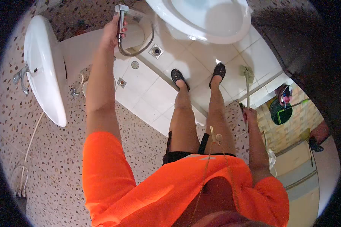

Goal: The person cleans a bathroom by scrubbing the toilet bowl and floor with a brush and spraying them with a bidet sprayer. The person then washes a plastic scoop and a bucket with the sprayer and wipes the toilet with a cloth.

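My left hand (pixel 111 33) is stretched forward, its fingers closed around the handle of a bidet sprayer (pixel 121 17). From the sprayer a metal hose (pixel 134 54) hangs in a loop. In my right hand (pixel 249 114), lower on the right, is the long pale handle of a toilet brush (pixel 246 73). Its bristled head points away from me, close to the floor; I cannot tell whether it touches. The white toilet (pixel 241 28) stands ahead, between the two hands and beyond my feet, its bowl open and partly cut off by the top edge.
A white washbasin (pixel 45 79) with a metal tap (pixel 22 78) is on the left. Floor drains (pixel 156 51) sit in the white tiles left of my feet. A raised tiled ledge (pixel 269 92) runs along the right, with a green round container (pixel 279 111) beyond it.
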A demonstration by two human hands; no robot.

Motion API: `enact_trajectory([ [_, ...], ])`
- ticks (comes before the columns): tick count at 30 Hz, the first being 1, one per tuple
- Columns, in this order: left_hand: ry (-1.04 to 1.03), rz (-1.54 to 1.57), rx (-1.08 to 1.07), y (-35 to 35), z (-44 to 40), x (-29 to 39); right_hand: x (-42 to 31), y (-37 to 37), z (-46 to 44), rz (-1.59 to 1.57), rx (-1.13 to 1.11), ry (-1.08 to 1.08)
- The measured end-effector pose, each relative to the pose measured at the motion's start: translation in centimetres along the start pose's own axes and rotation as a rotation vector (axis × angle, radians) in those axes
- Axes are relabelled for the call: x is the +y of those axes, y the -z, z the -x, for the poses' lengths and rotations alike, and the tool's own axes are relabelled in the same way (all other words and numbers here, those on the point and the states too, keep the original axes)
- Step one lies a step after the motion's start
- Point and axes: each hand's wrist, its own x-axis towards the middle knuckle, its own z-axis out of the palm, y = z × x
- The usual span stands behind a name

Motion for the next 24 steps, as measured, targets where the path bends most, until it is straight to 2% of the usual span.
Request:
enact_trajectory([
  [3, -0.062, -0.072, 0.105, -0.7, -0.7, -0.4, -1.1, -0.4, 0.6, 0.092, 0.107, -0.037],
  [5, -0.024, -0.103, 0.167, -0.8, -0.6, -0.4, -1.0, 0.1, 0.7, 0.097, 0.097, -0.023],
  [7, -0.053, -0.291, 0.199, -0.7, -0.1, -0.2, -0.7, 0.7, 0.8, 0.094, 0.092, -0.010],
  [9, -0.150, -0.232, 0.296, -0.9, 1.0, 0.4, -0.1, 1.8, 0.9, -0.129, 0.147, 0.015],
  [10, -0.271, -0.219, 0.229, 1.3, -0.7, -1.5, 2.9, 3.5, -1.5, -0.085, 0.107, 0.023],
  [11, -0.294, -0.450, 0.190, 2.2, -1.4, -1.4, 3.1, 4.7, -1.5, -0.074, 0.031, -0.022],
  [12, -0.183, -0.262, 0.197, 2.6, -2.2, -2.1, 3.3, 5.4, -0.7, -0.073, -0.037, -0.069],
  [14, -0.186, -0.195, 0.256, 0.2, -0.8, -1.3, -0.3, 5.9, 4.3, -0.199, 0.027, -0.169],
  [16, -0.250, -0.162, 0.237, -2.2, 0.3, -0.7, 2.2, 9.0, 4.5, -0.172, -0.019, -0.182],
  [19, -0.202, -0.331, 0.132, -3.8, -0.2, -1.3, 3.6, 11.9, 6.0, -0.469, 0.199, -0.317],
  [21, -0.187, -0.391, -0.067, -7.4, 2.9, -1.8, 13.9, 16.4, 2.3, -0.235, 0.074, -0.251],
  [22, -0.210, -0.354, -0.018, -9.1, 3.8, -3.2, 17.0, 17.8, 2.1, -0.447, 0.193, -0.116],
  [23, -0.231, -0.313, 0.033, -10.2, 4.0, -5.1, 18.0, 19.7, 2.9, -0.536, 0.212, -0.044],
  [24, -0.221, -0.416, -0.079, -10.2, 3.9, -6.5, 19.0, 21.6, 3.6, -0.624, 0.226, 0.030],
])
